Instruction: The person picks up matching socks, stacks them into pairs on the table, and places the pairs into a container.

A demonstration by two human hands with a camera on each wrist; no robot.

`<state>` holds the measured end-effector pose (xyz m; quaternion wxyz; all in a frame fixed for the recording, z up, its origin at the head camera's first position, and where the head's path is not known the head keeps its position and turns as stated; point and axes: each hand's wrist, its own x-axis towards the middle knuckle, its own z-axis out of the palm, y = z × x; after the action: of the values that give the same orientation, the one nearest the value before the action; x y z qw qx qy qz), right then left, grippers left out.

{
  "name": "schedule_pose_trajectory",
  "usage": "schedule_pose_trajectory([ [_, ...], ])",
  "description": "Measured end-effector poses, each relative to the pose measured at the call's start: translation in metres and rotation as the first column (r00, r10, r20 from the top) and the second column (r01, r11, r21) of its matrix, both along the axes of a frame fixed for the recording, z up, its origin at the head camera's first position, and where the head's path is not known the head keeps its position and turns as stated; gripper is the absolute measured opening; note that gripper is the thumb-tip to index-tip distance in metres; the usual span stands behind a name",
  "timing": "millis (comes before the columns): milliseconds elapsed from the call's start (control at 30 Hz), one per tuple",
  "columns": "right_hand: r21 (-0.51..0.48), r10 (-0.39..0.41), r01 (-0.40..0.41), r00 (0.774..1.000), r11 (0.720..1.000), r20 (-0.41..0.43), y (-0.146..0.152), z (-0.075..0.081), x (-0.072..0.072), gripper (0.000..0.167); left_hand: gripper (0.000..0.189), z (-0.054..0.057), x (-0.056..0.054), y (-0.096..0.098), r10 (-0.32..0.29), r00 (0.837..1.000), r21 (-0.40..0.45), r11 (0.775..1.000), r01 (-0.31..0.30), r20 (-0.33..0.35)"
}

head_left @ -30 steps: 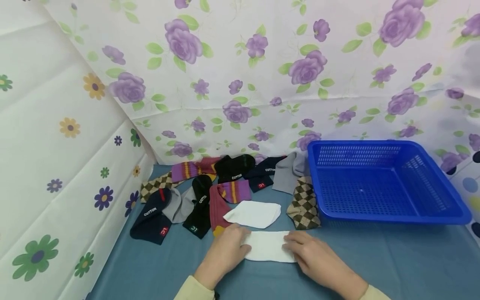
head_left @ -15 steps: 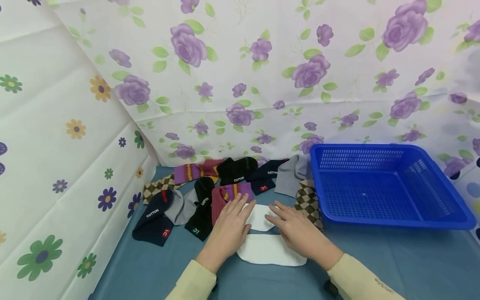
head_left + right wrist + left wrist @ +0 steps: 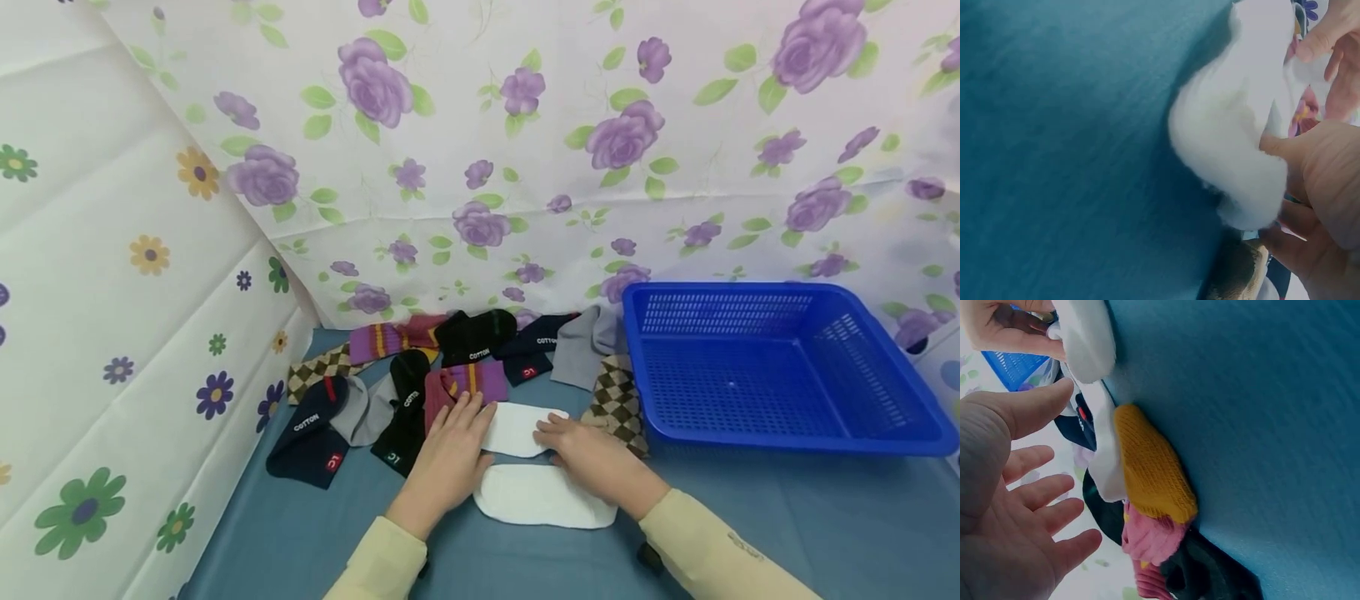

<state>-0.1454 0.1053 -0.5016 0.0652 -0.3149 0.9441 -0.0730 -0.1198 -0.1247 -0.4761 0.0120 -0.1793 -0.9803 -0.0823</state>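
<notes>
Take the blue basket [image 3: 795, 446] as your landmark: its back rim stands close to the floral sheet [image 3: 562, 167], and its right corner runs to the edge of the head view. The far white sock [image 3: 517, 432] lies flat to the left of the basket, with the checkered sock [image 3: 621, 408] between them, just beside the basket's left wall.

Your left hand [image 3: 450, 450] is wide, fingers straight and spread at that white sock's end farther from the basket. Your right hand [image 3: 603, 462] is at the end nearer the basket, fingers bent onto it; you cannot tell whether they pinch it.

The near white sock [image 3: 543, 496] lies left of the basket and lower than its near rim, a narrow strip of cloth parting it from the far one. Farther left of the basket, the purple-striped sock [image 3: 487, 379] crowds your left fingers, and the navy sock [image 3: 303, 442] sits well apart from the basket. Your widest room is the blue cloth [image 3: 765, 525] in front of the basket's near rim.
</notes>
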Motion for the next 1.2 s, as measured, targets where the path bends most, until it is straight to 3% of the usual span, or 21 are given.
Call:
schedule_pose_trajectory([
  [167,-0.015,-0.002,0.002,0.999,1.0,-0.052,-0.005,0.002,-0.006,0.023,0.071,0.0,0.001,-0.001,0.013,0.999,0.013,1.0,-0.013,0.035],
  [333,-0.08,-0.034,0.024,0.992,0.997,-0.123,-0.004,0.013,-0.006,0.018,0.065,0.005,0.005,-0.004,-0.006,0.999,0.082,0.997,0.003,0.037],
  [567,-0.308,-0.074,0.004,0.974,0.951,-0.216,0.005,0.055,-0.003,0.015,0.065,0.017,0.007,-0.007,-0.005,0.999,0.202,0.979,0.013,-0.041],
  [667,-0.373,-0.09,0.001,0.971,0.928,-0.222,0.008,0.074,-0.002,0.015,0.066,0.02,0.006,-0.004,-0.003,1.0,0.252,0.968,0.01,-0.027],
  [833,-0.457,-0.1,0.03,0.987,0.889,-0.128,0.016,0.097,0.001,0.017,0.073,0.028,0.004,0.006,-0.001,0.999,0.364,0.931,-0.018,0.053],
  [1067,-0.53,-0.07,0.018,0.994,0.848,-0.078,0.014,0.103,0.009,0.017,0.085,0.04,0.004,0.026,-0.052,0.979,0.474,0.879,-0.05,0.199],
  [1200,-0.567,-0.041,-0.01,0.996,0.824,-0.077,0.011,0.108,0.011,0.018,0.071,0.044,-0.001,0.037,-0.105,0.974,0.537,0.843,-0.019,0.2],
])
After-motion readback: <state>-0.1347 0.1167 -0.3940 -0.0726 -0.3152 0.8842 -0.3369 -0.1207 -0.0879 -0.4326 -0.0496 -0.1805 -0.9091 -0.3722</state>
